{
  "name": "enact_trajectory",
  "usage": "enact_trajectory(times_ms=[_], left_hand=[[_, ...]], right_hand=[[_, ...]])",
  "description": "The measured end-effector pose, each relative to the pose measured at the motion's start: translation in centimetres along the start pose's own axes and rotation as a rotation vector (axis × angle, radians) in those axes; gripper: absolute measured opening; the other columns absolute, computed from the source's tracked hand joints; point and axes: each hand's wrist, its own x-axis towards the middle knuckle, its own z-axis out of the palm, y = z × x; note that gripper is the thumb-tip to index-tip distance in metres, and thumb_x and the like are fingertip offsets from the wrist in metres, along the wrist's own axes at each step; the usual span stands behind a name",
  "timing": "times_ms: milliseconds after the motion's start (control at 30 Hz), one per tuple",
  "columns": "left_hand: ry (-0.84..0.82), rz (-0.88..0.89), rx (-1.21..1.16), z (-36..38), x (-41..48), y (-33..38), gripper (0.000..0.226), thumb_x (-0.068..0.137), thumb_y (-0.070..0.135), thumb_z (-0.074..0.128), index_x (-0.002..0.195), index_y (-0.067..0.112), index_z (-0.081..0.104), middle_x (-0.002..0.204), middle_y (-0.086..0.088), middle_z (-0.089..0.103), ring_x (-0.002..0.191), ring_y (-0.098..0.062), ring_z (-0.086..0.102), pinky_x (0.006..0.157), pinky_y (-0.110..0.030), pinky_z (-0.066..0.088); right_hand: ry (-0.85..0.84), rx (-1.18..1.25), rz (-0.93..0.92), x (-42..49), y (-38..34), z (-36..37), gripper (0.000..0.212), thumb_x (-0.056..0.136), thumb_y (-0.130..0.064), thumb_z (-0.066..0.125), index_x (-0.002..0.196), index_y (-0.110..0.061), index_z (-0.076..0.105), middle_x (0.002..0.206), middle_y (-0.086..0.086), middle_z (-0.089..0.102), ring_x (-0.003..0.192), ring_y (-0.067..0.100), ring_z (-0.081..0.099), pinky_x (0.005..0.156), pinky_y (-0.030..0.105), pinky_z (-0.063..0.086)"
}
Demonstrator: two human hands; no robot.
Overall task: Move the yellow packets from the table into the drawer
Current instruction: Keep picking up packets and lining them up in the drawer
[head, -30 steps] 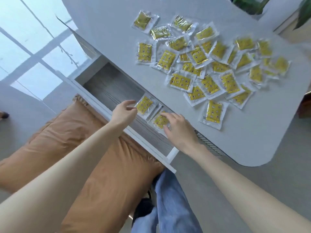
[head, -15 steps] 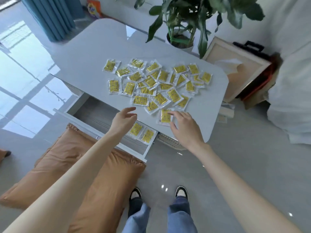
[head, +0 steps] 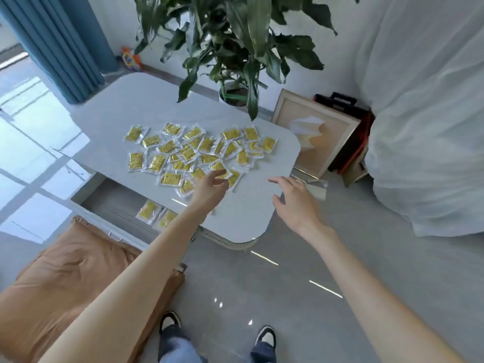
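Several yellow packets (head: 188, 153) in clear wrappers lie spread over the middle of the pale grey table (head: 248, 205). Below the table's near-left edge the drawer (head: 110, 205) stands pulled out, with two yellow packets (head: 148, 209) lying inside. My left hand (head: 209, 191) reaches over the near edge of the pile, fingers loosely spread and holding nothing, fingertips just above the closest packets. My right hand (head: 293, 200) hovers over the table's near-right corner, fingers relaxed and empty.
An orange cushion (head: 73, 271) lies on the floor in front of the drawer. A large potted plant (head: 233, 48) stands behind the table, a framed picture (head: 311, 134) leans to its right, and white fabric (head: 424, 127) fills the right side. My feet (head: 217, 328) stand below.
The view has pulled back and up. My left hand rose from the drawer front to the near packets on the table. My right hand moved off the nearest packet toward the table's right corner.
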Motion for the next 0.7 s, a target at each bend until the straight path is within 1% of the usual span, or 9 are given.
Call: enact_trajectory(times_ms=[67,100,233,367,500,567,633,667,700], left_hand=[[0.031,0.002,-0.011,2.5,-0.1,1.3,0.039,0.092,0.016,0.05,0.13,0.022,0.053,0.113,-0.002,0.063,0.087,-0.019,0.057,0.082,-0.037,0.05],[0.049,0.0,-0.022,3.5,-0.1,1.9,0.04,0.092,0.016,0.05,0.131,0.024,0.052,0.115,-0.002,0.062,0.088,-0.019,0.057,0.084,-0.037,0.05],[0.068,0.007,-0.045,6.5,0.9,3.5,0.041,0.094,0.017,0.049,0.135,0.024,0.048,0.116,0.001,0.06,0.092,-0.017,0.056,0.078,-0.029,0.046],[0.105,-0.014,-0.055,8.2,3.6,4.4,0.041,0.095,0.017,0.049,0.136,0.022,0.047,0.117,-0.001,0.059,0.094,-0.018,0.056,0.08,-0.028,0.046],[0.158,-0.038,-0.059,9.7,8.3,4.0,0.042,0.094,0.017,0.048,0.135,0.022,0.048,0.12,-0.004,0.06,0.088,-0.018,0.056,0.077,-0.029,0.046],[0.16,-0.059,-0.054,10.7,11.4,3.5,0.042,0.094,0.018,0.047,0.136,0.022,0.046,0.122,-0.005,0.06,0.09,-0.018,0.056,0.077,-0.029,0.046],[0.165,-0.108,-0.053,11.8,14.4,3.0,0.043,0.095,0.018,0.046,0.137,0.022,0.045,0.124,-0.003,0.059,0.094,-0.019,0.056,0.079,-0.03,0.046],[0.17,-0.138,-0.063,12.4,15.9,2.8,0.043,0.095,0.019,0.046,0.138,0.022,0.044,0.125,-0.003,0.059,0.093,-0.019,0.055,0.078,-0.03,0.045],[0.18,-0.17,-0.08,12.9,17.3,2.6,0.044,0.095,0.019,0.046,0.139,0.022,0.044,0.126,-0.003,0.058,0.091,-0.019,0.054,0.076,-0.03,0.045]], right_hand=[[-0.01,-0.003,-0.014,-0.1,2.3,-2.0,0.04,0.095,-0.015,0.047,0.135,-0.023,0.049,0.135,-0.006,0.052,0.128,0.017,0.04,0.095,0.027,0.033],[-0.019,-0.004,-0.023,0.1,3.3,-2.8,0.04,0.096,-0.016,0.047,0.135,-0.023,0.048,0.136,-0.006,0.052,0.129,0.017,0.039,0.096,0.027,0.034],[-0.051,0.022,-0.034,1.9,6.5,-4.9,0.041,0.096,-0.017,0.048,0.136,-0.025,0.047,0.137,-0.008,0.05,0.131,0.015,0.038,0.093,0.03,0.039],[-0.1,0.03,-0.062,5.4,8.5,-5.8,0.043,0.096,-0.018,0.046,0.137,-0.026,0.045,0.139,-0.009,0.048,0.132,0.014,0.036,0.091,0.031,0.04],[-0.17,0.029,-0.082,10.2,10.5,-5.5,0.044,0.095,-0.017,0.045,0.139,-0.025,0.043,0.14,-0.006,0.048,0.13,0.016,0.037,0.095,0.034,0.042],[-0.207,0.008,-0.103,13.1,11.8,-5.1,0.044,0.096,-0.018,0.044,0.139,-0.025,0.042,0.14,-0.006,0.047,0.13,0.016,0.038,0.091,0.033,0.042],[-0.262,0.014,-0.102,15.9,12.9,-4.4,0.046,0.096,-0.017,0.044,0.141,-0.025,0.04,0.142,-0.006,0.044,0.132,0.016,0.036,0.085,0.029,0.039],[-0.296,0.043,-0.087,17.3,13.5,-4.0,0.047,0.096,-0.016,0.045,0.142,-0.025,0.039,0.143,-0.006,0.043,0.133,0.015,0.034,0.086,0.026,0.036],[-0.328,0.083,-0.071,18.7,14.1,-3.7,0.048,0.096,-0.015,0.045,0.142,-0.023,0.039,0.144,-0.005,0.042,0.135,0.015,0.033,0.09,0.025,0.034]])
